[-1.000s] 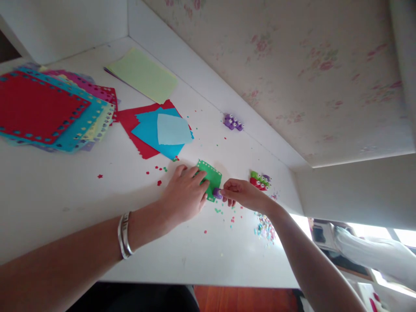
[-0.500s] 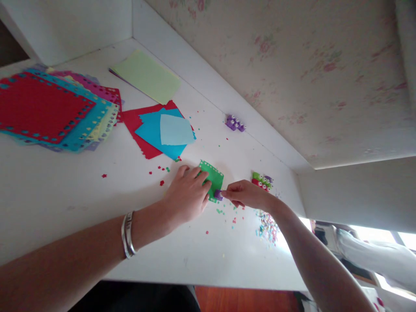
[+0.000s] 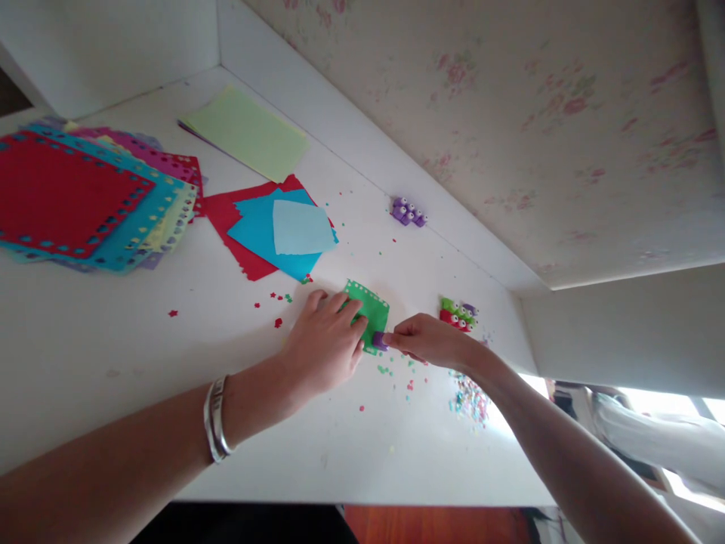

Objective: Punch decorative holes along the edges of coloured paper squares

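A small green sheet of paper (image 3: 371,310) lies on the white table, with punched holes along its far edge and more near its near edge. My left hand (image 3: 325,340) rests on its left side, fingers spread and touching the paper. My right hand (image 3: 427,338) is closed on a small purple craft punch (image 3: 380,341) at the sheet's near right edge. The fingers partly cover the punch. Green and red paper bits (image 3: 385,370) are scattered just below the sheet.
Several purple punches (image 3: 408,212) stand by the back ledge; green and red ones (image 3: 458,315) sit beyond my right hand. A heap of confetti (image 3: 471,400) lies by my right forearm. Punched coloured sheets (image 3: 68,196), blue and red papers (image 3: 249,227) and pale green sheets (image 3: 249,132) lie left.
The view has shifted slightly. Both hands keep their places on the green paper and the purple punch; nothing else has visibly moved.
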Available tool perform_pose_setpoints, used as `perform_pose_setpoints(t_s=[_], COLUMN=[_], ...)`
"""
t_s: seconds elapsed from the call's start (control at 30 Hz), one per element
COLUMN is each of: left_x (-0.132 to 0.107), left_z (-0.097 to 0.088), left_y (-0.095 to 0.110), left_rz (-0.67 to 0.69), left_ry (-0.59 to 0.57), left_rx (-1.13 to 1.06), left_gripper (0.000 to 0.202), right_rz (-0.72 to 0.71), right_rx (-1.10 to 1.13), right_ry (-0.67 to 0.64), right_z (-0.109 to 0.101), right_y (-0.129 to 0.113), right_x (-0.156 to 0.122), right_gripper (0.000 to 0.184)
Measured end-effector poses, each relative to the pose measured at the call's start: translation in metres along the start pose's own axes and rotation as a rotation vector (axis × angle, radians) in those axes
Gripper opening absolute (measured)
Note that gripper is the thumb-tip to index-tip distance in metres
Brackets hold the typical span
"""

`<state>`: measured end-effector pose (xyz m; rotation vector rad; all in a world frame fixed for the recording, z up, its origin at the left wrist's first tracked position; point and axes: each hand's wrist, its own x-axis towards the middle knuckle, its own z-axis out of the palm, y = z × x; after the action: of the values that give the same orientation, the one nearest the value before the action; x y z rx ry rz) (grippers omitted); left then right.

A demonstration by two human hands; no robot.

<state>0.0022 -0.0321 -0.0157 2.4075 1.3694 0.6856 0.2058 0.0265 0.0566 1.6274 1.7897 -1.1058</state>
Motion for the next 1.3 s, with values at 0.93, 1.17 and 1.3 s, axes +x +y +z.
perform_pose_setpoints(t_s=[0.93,1.17,1.3], left_x=[0.002,0.002,0.003], left_z=[0.002,-0.002,-0.003], left_y=[-0.004,-0.003,-0.002], left_rz=[0.064,0.076,0.086], left_ry=[0.024,0.045,0.052], left_rx=[0.032,0.027,0.034], left_gripper=[0.023,0.023,0.023], right_rz=[-0.027,0.024,-0.114], right_rx=[0.048,-0.195,-0.051], right_ry=[0.247,0.533,0.513], right_z=[0.01,0.051,0.046], right_y=[0.033,0.017,0.027], right_x=[-0.041,-0.041,-0.046], right_gripper=[0.041,0.04,0.023])
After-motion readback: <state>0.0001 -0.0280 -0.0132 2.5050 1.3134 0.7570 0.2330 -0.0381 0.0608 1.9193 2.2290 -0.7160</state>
